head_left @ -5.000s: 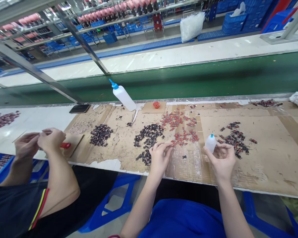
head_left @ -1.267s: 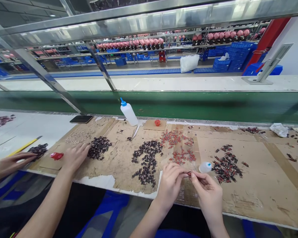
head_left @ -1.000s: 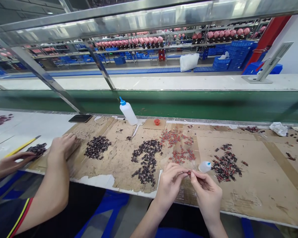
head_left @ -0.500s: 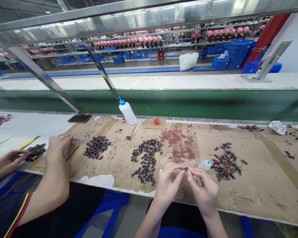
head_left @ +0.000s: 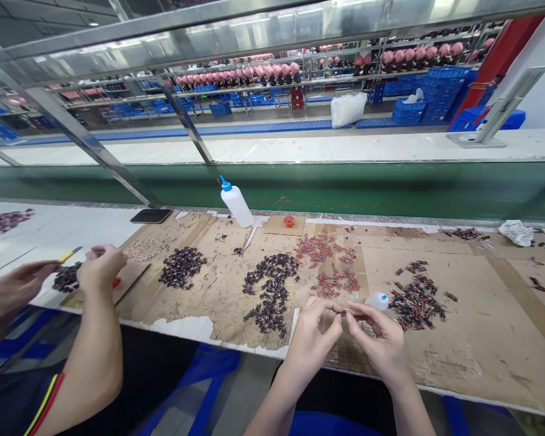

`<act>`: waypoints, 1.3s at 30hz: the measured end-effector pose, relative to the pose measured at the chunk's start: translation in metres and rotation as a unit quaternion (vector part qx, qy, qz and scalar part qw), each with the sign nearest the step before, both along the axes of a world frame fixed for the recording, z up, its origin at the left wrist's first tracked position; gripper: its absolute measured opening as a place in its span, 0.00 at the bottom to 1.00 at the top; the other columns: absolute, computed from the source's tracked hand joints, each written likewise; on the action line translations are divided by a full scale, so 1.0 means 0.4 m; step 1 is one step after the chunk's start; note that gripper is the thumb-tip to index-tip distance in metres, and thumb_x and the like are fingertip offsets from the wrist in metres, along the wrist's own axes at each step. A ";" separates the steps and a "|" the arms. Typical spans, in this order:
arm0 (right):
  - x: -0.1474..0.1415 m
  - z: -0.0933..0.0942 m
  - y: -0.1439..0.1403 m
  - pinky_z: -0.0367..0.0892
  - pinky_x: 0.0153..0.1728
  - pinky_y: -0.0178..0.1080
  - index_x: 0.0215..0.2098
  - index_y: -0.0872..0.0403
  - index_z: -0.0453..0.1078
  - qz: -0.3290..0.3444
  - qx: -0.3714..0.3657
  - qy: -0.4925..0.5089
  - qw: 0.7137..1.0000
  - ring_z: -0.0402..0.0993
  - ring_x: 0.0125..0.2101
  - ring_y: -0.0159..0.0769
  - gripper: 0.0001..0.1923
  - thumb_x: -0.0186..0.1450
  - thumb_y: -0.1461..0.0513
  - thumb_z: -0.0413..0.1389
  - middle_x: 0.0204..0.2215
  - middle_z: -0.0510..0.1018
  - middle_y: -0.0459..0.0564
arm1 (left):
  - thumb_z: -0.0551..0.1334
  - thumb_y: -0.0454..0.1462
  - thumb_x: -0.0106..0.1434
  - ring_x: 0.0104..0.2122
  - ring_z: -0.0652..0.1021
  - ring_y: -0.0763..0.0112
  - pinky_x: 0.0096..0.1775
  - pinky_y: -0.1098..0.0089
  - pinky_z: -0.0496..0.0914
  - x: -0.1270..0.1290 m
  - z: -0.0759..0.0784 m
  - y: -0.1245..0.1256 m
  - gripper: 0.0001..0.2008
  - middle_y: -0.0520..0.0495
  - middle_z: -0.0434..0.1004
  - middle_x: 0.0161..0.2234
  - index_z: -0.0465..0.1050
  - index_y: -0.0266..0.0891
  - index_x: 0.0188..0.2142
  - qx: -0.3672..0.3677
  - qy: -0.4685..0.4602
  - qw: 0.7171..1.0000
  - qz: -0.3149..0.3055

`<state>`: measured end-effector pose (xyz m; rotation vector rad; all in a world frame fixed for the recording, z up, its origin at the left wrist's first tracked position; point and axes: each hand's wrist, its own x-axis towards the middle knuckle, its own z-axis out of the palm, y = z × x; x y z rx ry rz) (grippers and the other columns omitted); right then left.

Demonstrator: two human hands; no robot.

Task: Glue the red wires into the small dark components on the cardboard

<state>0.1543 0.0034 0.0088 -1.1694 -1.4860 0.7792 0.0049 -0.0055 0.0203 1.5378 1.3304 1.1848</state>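
Hold small dark-red part in near-closed fingertip pinches of left hand and right hand, above the tabletop's near edge. Note small translucent white plastic bottle with blue cap just beyond right hand.

Small dark reddish part, pinched between my left hand and right hand.
Mostly covered by my grip; exact shape and tilt can't tell. Sits over the cardboard, just my side of the loose red pieces.
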 end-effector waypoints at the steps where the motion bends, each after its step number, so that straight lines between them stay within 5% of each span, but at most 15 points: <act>1: 0.001 -0.009 -0.001 0.78 0.33 0.38 0.37 0.52 0.78 -0.005 -0.007 0.006 1.000 0.80 0.26 0.36 0.10 0.59 0.58 0.61 0.28 0.83 0.49 | 0.60 0.34 0.60 0.38 0.76 0.65 0.43 0.67 0.70 0.000 0.002 -0.001 0.04 0.46 0.77 0.35 0.74 0.39 0.34 0.000 0.005 1.000 -0.005; 8: 0.010 -0.042 -0.010 0.78 0.32 0.37 0.37 0.53 0.77 -0.017 -0.020 0.016 1.000 0.79 0.27 0.36 0.11 0.59 0.56 0.60 0.28 0.82 0.50 | 0.59 0.33 0.61 0.39 0.76 0.66 0.43 0.67 0.70 0.009 0.007 -0.005 0.04 0.46 0.77 0.35 0.73 0.39 0.35 -0.003 0.019 0.999 -0.029; 19: 0.018 -0.020 -0.023 0.76 0.30 0.36 0.32 0.52 0.79 -0.004 -0.015 0.025 1.000 0.77 0.27 0.35 0.08 0.60 0.57 0.60 0.27 0.81 0.50 | 0.59 0.33 0.61 0.41 0.77 0.66 0.45 0.66 0.71 0.020 -0.013 -0.001 0.05 0.46 0.78 0.37 0.74 0.39 0.36 -0.053 -0.009 0.998 -0.038; 26: 0.031 0.009 -0.026 0.75 0.33 0.38 0.33 0.51 0.79 -0.037 0.034 0.000 0.999 0.78 0.31 0.38 0.06 0.60 0.59 0.60 0.30 0.81 0.51 | 0.61 0.36 0.63 0.46 0.78 0.62 0.54 0.58 0.66 0.013 -0.005 0.003 0.19 0.46 0.81 0.40 0.66 0.42 0.54 -0.023 -0.005 0.998 -0.052; 33: 0.181 -0.026 -0.017 0.75 0.33 0.41 0.33 0.54 0.77 -0.309 0.010 0.024 0.951 0.75 0.26 0.37 0.16 0.53 0.51 0.65 0.30 0.81 0.52 | 0.60 0.39 0.63 0.47 0.75 0.59 0.51 0.56 0.67 -0.151 -0.041 0.042 0.09 0.44 0.80 0.43 0.75 0.43 0.43 0.036 0.146 0.982 0.118; 36: 0.265 -0.065 0.011 0.74 0.37 0.44 0.33 0.53 0.77 -0.305 -0.048 -0.036 0.951 0.76 0.28 0.40 0.23 0.52 0.44 0.62 0.31 0.81 0.52 | 0.60 0.35 0.63 0.48 0.74 0.56 0.51 0.53 0.65 -0.221 -0.058 0.056 0.09 0.44 0.80 0.43 0.76 0.43 0.41 0.001 0.248 0.945 0.211; 39: 0.306 -0.090 0.032 0.71 0.45 0.51 0.39 0.51 0.77 -0.276 -0.029 -0.164 0.946 0.77 0.36 0.47 0.27 0.56 0.39 0.56 0.39 0.80 0.54 | 0.61 0.33 0.62 0.49 0.72 0.55 0.50 0.53 0.64 -0.237 -0.060 0.072 0.08 0.45 0.81 0.43 0.77 0.43 0.40 -0.044 0.320 0.923 0.209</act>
